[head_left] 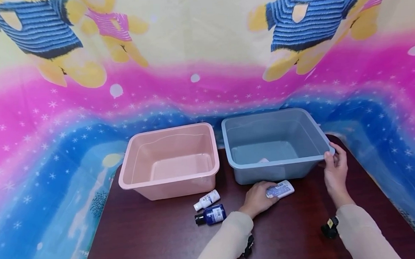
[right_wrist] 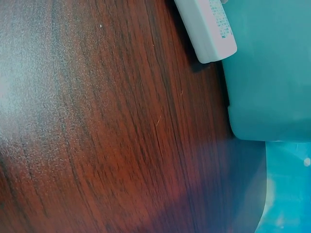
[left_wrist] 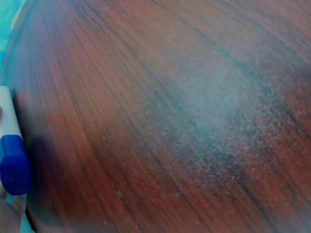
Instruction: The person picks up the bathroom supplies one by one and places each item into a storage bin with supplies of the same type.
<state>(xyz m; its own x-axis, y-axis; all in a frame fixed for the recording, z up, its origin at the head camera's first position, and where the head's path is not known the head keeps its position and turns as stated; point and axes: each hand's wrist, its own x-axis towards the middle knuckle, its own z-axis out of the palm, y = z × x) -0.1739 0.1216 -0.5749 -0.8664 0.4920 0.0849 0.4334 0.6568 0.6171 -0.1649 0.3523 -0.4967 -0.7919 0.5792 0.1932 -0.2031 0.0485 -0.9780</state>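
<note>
My left hand [head_left: 258, 200] grips a white bottle [head_left: 280, 189] with a printed label, close to the front wall of the grey-blue basin [head_left: 276, 164]. The bottle's blue cap [left_wrist: 15, 167] shows at the edge of the left wrist view; in the head view the hand covers it. At the basin's front right corner, my right hand [head_left: 336, 173] holds the rim between thumb and fingers. A small pale thing [head_left: 263, 160] is partly visible inside the basin, mostly hidden by the front rim.
A pink basin [head_left: 170, 188] stands to the left. In front of it lie a small white bottle [head_left: 207, 200] and a dark blue bottle [head_left: 210, 215] with a black cap. The dark wooden table [head_left: 146, 234] is backed by a printed cloth [head_left: 195, 95].
</note>
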